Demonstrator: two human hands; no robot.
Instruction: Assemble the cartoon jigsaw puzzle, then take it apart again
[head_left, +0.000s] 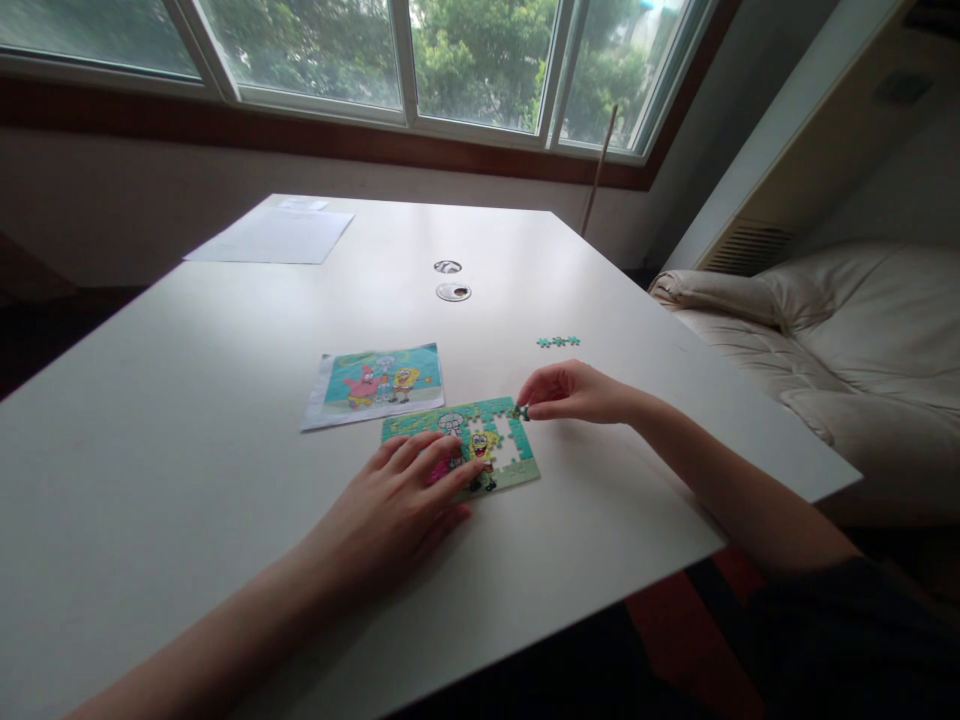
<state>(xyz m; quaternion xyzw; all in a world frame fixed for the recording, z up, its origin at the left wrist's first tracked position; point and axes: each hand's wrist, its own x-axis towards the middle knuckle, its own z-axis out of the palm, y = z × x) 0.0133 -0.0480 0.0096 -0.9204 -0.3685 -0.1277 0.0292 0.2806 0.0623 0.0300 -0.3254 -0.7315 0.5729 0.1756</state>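
A cartoon jigsaw puzzle (529, 468) lies flat on the white table, with white gaps in its right half. My left hand (409, 490) rests across its lower left part, fingers stretched out and covering some of the picture. At the puzzle's upper right corner, my right hand (574, 393) pinches a small green puzzle piece (523, 412) between thumb and fingertips. Whether that piece touches the puzzle I cannot tell. Just behind the puzzle is a printed reference picture (382, 382) of the same cartoon figures on white paper. Several loose puzzle pieces (559, 342) sit in a row beyond my right hand.
The white table (187, 420) has two round cable holes (454, 292) near its middle. White paper sheets (277, 235) lie at the far left corner. A cream leather sofa (862, 330) stands to the right, and a windowed wall (480, 60) rises behind the table.
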